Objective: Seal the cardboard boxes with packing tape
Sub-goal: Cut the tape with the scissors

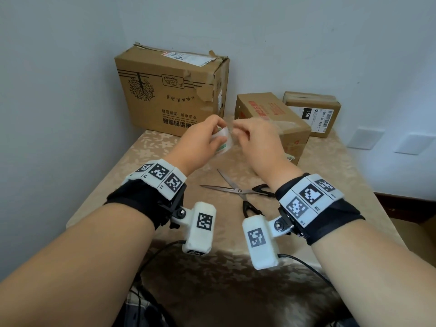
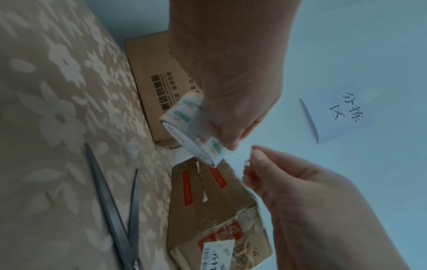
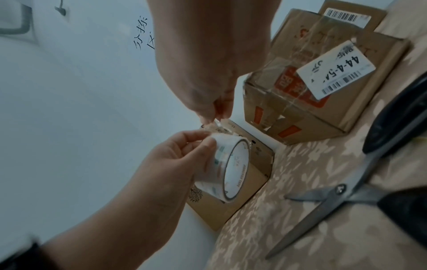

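While both hands hover above the worktop (image 1: 330,185):
Left hand (image 1: 200,140): fingers curled around the tape roll (image 3: 227,169).
Right hand (image 1: 256,138): fingertips pinching the tape's loose end (image 2: 238,155), just beside the left.

A pair of scissors (image 1: 238,193) is lying open on the surface (image 1: 330,175), black handles toward the near side and blades pointing away to the left. The surface is wearing a beige cloth with a pale flower pattern. A white paper sign (image 2: 337,117) with handwritten characters is hanging on the pale wall (image 1: 306,31) behind.
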Available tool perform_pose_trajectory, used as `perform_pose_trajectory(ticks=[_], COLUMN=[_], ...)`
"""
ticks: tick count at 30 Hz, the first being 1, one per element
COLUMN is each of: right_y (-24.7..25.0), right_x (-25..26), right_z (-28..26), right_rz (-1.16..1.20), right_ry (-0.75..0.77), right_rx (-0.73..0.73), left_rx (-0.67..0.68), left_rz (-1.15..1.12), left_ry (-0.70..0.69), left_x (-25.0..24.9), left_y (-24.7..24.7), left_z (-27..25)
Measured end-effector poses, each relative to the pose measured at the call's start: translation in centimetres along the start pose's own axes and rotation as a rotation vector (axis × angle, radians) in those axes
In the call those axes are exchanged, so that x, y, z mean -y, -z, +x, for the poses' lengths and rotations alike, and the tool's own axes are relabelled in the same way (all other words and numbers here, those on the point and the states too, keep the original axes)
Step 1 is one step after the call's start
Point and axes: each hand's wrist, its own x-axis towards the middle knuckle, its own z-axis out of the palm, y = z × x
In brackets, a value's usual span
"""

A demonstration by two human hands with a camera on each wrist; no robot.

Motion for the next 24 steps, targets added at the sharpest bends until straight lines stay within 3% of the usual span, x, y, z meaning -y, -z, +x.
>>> perform_pose_trajectory(ticks=[9, 14, 21, 24], right_y=[-0.4, -0.3, -0.2, 1.0], right_x=[-0.9, -0.9, -0.7, -1.1], right_z=[0.8, 0.7, 0.5, 0.4], right_rz=[-0.184, -0.231, 0.019, -0.053], right_ry=[0.008, -0.029, -0.277, -0.18], right_rx=[0.229, 0.205, 0.2, 0.124], left_rx=[0.022, 0.023, 0.048, 0.01], left_rz=[0.089, 0.116, 0.231, 0.328], left_ry=[-0.051, -0.071, -0.145, -0.095], left_x=[-0.5, -0.9, 0.3, 2.4], left_y=[0.4, 0.4, 0.6, 0.7], left_z=[-0.6, -0.6, -0.3, -0.1])
